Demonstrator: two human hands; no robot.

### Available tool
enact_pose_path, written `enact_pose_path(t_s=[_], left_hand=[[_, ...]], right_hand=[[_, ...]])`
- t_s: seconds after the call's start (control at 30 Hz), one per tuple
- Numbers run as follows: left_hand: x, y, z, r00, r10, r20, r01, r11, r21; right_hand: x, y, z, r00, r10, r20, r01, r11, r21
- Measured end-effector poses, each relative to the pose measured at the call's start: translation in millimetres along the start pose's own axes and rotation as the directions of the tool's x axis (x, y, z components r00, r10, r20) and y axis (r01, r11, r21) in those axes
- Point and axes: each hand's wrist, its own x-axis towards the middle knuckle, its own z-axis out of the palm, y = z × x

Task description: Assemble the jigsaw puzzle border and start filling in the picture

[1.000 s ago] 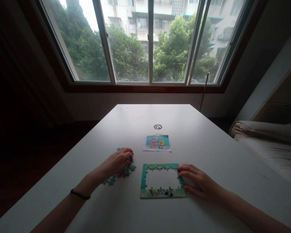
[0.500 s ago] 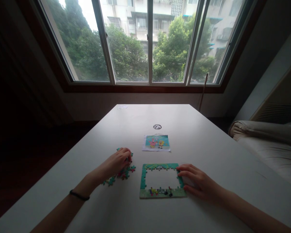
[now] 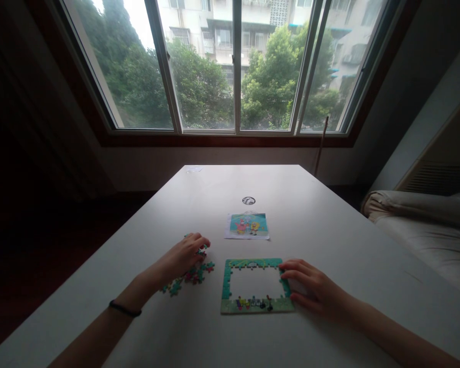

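A small heap of loose jigsaw pieces (image 3: 194,275), teal, red and other colours, lies on the white table. Over its far side, my left hand (image 3: 186,253) is bent with curled fingers, and a jigsaw piece shows at the fingertips; the palm hides part of the heap. To the right lies a jigsaw frame (image 3: 253,305), a flat green border with knobbed inner edges around a bare white middle. My right hand (image 3: 310,286) rests against the frame's right side, fingers spread and touching its edge. Beyond the frame is a picture sheet (image 3: 249,226) with pink and yellow cartoon figures.
The white table (image 3: 157,337) stretches away toward a wide window (image 3: 235,66). A round black-and-white mark (image 3: 249,201) sits past the picture sheet. A pale padded seat (image 3: 425,230) stands on the right. A thin stick (image 3: 322,145) leans by the wall.
The fingers of my left hand have uncurled slightly and shifted a little over the heap. My right hand and the frame have stayed in place.
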Motion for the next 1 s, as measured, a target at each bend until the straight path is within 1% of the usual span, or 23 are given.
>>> enact_pose_path(t_s=[0.23,0.43,0.6,0.67,0.7,0.73,0.77,0.83,0.87,0.9,0.93,1.0], left_hand=[[-1,6,-10.4,0.999,-0.006,0.044,0.007,1.0,-0.02],[-1,10,-12.2,0.999,-0.046,0.01,0.047,0.998,-0.052],[0,13,-11.6,0.998,-0.055,-0.026,0.051,0.989,-0.139],[3,19,-9.2,0.996,-0.071,-0.051,0.057,0.97,-0.237],[5,24,-7.2,0.994,-0.094,-0.061,0.07,0.944,-0.322],[7,30,-4.6,0.987,-0.146,-0.072,0.094,0.874,-0.477],[9,36,-1.6,0.977,-0.207,-0.058,0.124,0.766,-0.63],[11,50,5.3,0.947,-0.321,-0.018,0.168,0.544,-0.822],[11,57,9.0,0.93,-0.368,-0.003,0.176,0.451,-0.875],[11,63,12.5,0.915,-0.402,0.011,0.18,0.384,-0.906],[11,68,15.9,0.902,-0.431,0.028,0.188,0.334,-0.924],[10,76,21.6,0.881,-0.468,0.069,0.214,0.265,-0.94]], right_hand=[[0,1,1,1.0,0.008,0.006,-0.008,1.0,-0.005],[0,0,0,1.0,0.009,0.012,-0.009,1.0,-0.006],[0,0,0,1.0,0.005,-0.007,-0.005,1.0,0.01],[0,0,0,1.0,0.012,-0.011,-0.012,1.0,0.014],[0,0,0,1.0,0.016,-0.012,-0.016,1.0,0.015],[0,0,0,1.0,0.02,-0.011,-0.02,1.0,0.018],[-1,0,0,1.0,0.023,-0.011,-0.022,1.0,0.02],[-1,0,0,1.0,0.024,-0.01,-0.024,0.999,0.027],[-1,0,0,1.0,0.025,-0.008,-0.025,0.999,0.031],[-1,0,0,1.0,0.028,-0.006,-0.028,0.999,0.036],[0,0,0,1.0,0.031,-0.006,-0.031,0.999,0.041],[0,-1,-1,0.999,0.036,-0.005,-0.036,0.998,0.06]])
